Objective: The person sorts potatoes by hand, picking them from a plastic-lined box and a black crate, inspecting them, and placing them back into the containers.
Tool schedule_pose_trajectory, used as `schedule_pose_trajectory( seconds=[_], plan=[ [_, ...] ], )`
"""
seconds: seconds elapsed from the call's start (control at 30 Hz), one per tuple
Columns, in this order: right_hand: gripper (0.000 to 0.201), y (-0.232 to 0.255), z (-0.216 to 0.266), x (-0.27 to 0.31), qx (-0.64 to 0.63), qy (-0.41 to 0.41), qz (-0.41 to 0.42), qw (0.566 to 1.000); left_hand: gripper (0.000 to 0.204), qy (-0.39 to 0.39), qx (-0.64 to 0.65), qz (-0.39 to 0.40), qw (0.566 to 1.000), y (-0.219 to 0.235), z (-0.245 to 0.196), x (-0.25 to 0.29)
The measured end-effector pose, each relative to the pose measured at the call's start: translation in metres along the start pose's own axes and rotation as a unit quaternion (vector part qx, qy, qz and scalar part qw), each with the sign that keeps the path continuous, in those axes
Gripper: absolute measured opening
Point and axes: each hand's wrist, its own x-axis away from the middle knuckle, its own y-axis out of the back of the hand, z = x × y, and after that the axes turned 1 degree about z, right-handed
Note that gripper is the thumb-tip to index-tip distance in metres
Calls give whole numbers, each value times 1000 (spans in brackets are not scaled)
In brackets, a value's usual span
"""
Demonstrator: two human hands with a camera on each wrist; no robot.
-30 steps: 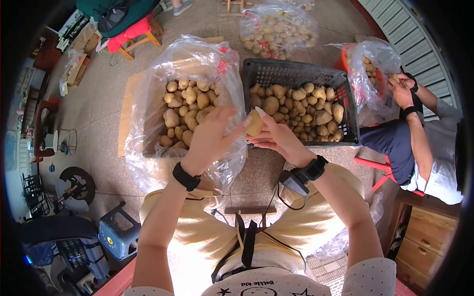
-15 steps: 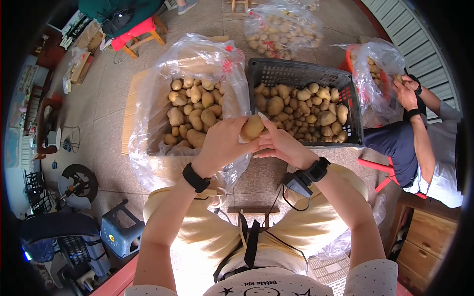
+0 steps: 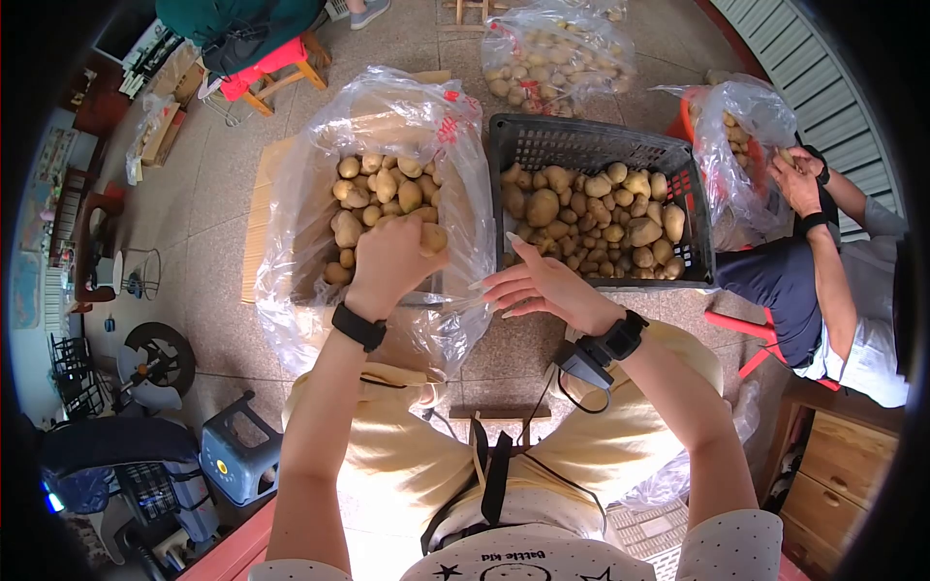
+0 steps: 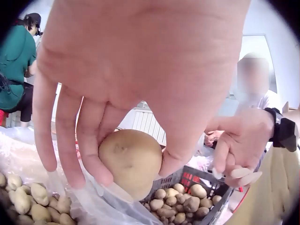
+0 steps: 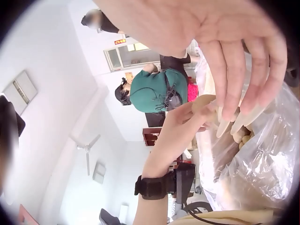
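Tiled floor (image 3: 208,208), left hand (image 3: 387,259) grasping potato (image 4: 131,159), right hand (image 3: 538,284) released

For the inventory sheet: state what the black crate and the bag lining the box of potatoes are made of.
Black crate: apparently molded plastic, matte, with lattice walls. Bag: thin clear plastic film, glossy, crinkled, red print; potatoes show through it.

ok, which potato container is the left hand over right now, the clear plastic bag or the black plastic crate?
The clear plastic bag in the cardboard box. The left hand grips a tan potato above its pile; the black plastic crate sits further right, by the empty right hand.
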Motion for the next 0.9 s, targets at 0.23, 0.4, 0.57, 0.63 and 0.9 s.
schedule_pose_trajectory(
  seconds=[0.23, 0.4, 0.57, 0.63, 0.9],
  plan=[
    [73, 1, 0, 3, 8, 23, -3, 1000, 40, 4, -78, -64, 995, -8, 29, -16],
    [72, 1, 0, 4, 8, 25, -8, 1000, 26, 34, -84, -115, 989, -15, 31, -23],
    [70, 1, 2, 4, 19, 16, -12, 1000, 23, 2, -58, -89, 994, -19, 13, -16],
    [68, 1, 3, 5, 28, 12, -13, 999, 21, -4, -51, -82, 995, -13, -2, -14],
    [65, 8, -35, -8, -14, 154, -23, 988, 26, -159, 656, 80, 733, 65, -118, 40]
  ],
)
